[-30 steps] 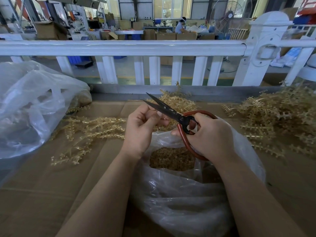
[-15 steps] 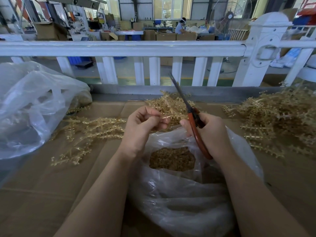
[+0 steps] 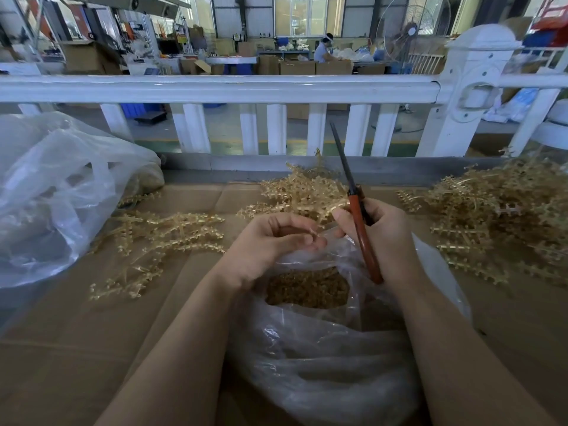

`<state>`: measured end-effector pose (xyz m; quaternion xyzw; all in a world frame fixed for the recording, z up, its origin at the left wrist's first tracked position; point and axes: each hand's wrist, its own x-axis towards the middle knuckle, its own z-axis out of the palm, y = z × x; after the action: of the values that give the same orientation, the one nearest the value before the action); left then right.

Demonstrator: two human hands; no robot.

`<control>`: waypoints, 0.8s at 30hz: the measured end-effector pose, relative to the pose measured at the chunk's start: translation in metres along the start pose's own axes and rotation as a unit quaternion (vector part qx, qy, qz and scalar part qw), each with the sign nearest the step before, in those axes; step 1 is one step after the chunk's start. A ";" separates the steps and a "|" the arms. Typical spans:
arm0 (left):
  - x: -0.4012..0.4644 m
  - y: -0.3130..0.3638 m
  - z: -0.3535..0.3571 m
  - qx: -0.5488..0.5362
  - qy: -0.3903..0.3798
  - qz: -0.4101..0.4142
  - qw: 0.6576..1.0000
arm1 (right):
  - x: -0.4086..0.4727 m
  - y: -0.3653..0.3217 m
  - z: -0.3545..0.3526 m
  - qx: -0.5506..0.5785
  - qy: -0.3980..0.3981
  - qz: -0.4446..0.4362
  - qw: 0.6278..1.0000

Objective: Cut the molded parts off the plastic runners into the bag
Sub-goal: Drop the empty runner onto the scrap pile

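Your right hand [image 3: 388,238] is wrapped around the red handles of the scissors [image 3: 358,216], blades together and pointing up and away toward the white railing [image 3: 215,87]. Your left hand [image 3: 270,244] sits just beside it, fingers curled, pinching a small pale piece of runner [image 3: 313,233] at the fingertips. Both hands hover right over the mouth of the clear bag [image 3: 322,348], and down inside you can see the heap of cut tan parts [image 3: 307,289]. On the cardboard-covered surface [image 3: 76,348], loose runners [image 3: 159,238] lie to your left, a pile [image 3: 301,192] sits just beyond your hands, and a bigger tangle [image 3: 507,216] is spread out at your right. A second plastic bag [image 3: 52,195] bulges at the far left.
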<state>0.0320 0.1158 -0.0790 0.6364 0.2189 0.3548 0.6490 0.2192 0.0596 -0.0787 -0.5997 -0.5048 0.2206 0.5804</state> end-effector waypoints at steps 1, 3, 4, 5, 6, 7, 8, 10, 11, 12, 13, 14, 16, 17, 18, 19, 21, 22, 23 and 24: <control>0.000 0.000 -0.001 -0.021 0.020 0.015 0.999 | -0.001 -0.001 -0.001 0.006 -0.005 0.000 1.000; 0.000 0.002 -0.002 -0.082 0.058 0.039 0.994 | -0.002 -0.002 -0.001 0.004 -0.013 -0.006 1.000; 0.000 0.003 -0.002 -0.110 0.069 0.049 0.990 | -0.003 -0.002 -0.001 -0.001 -0.016 -0.009 1.000; 0.000 0.004 -0.002 -0.135 0.077 0.056 0.986 | -0.003 -0.001 -0.001 -0.009 -0.018 -0.011 1.000; 0.000 0.006 -0.003 -0.159 0.081 0.060 0.982 | -0.003 -0.001 -0.001 -0.022 -0.020 -0.014 0.999; 0.000 0.007 -0.003 -0.182 0.085 0.061 0.978 | -0.003 0.000 0.000 -0.040 -0.023 -0.019 0.999; 0.000 0.008 -0.003 -0.202 0.092 0.061 0.973 | -0.003 0.002 0.001 -0.058 -0.024 -0.024 0.998; 0.000 0.009 -0.003 -0.231 0.106 0.063 0.965 | -0.003 0.005 0.002 -0.085 -0.027 -0.034 0.995; 0.000 0.009 -0.002 -0.239 0.111 0.064 0.963 | -0.003 0.006 0.002 -0.094 -0.025 -0.038 0.994; 0.001 0.009 -0.002 -0.243 0.115 0.065 0.961 | -0.003 0.007 0.003 -0.103 -0.022 -0.041 0.994; 0.001 0.009 -0.001 -0.242 0.120 0.066 0.961 | -0.003 0.007 0.003 -0.111 -0.017 -0.044 0.993; 0.002 0.009 -0.001 -0.235 0.126 0.068 0.961 | -0.004 0.006 0.004 -0.118 -0.013 -0.045 0.992; 0.002 0.008 0.000 -0.216 0.148 0.072 0.962 | -0.005 0.005 0.006 -0.136 -0.007 -0.046 0.990; 0.003 0.007 0.000 -0.209 0.162 0.075 0.961 | -0.005 0.006 0.006 -0.145 -0.005 -0.047 0.988; 0.003 0.007 0.000 -0.207 0.174 0.078 0.960 | -0.005 0.006 0.007 -0.154 -0.002 -0.047 0.987; 0.003 0.006 0.001 -0.206 0.183 0.081 0.958 | -0.004 0.006 0.007 -0.163 -0.001 -0.048 0.985; 0.004 0.006 0.001 -0.205 0.199 0.084 0.955 | -0.004 0.006 0.007 -0.185 -0.002 -0.055 0.981; 0.004 0.006 0.001 -0.203 0.207 0.084 0.953 | -0.004 0.006 0.007 -0.196 -0.002 -0.062 0.979; 0.004 0.006 0.002 -0.200 0.214 0.084 0.953 | -0.005 0.006 0.007 -0.207 0.001 -0.070 0.976; 0.004 0.006 0.002 -0.196 0.220 0.083 0.952 | -0.005 0.005 0.006 -0.217 0.002 -0.080 0.973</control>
<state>0.0356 0.1170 -0.0726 0.4187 0.2282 0.5747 0.6651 0.2136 0.0589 -0.0867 -0.6694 -0.5856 0.0578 0.4535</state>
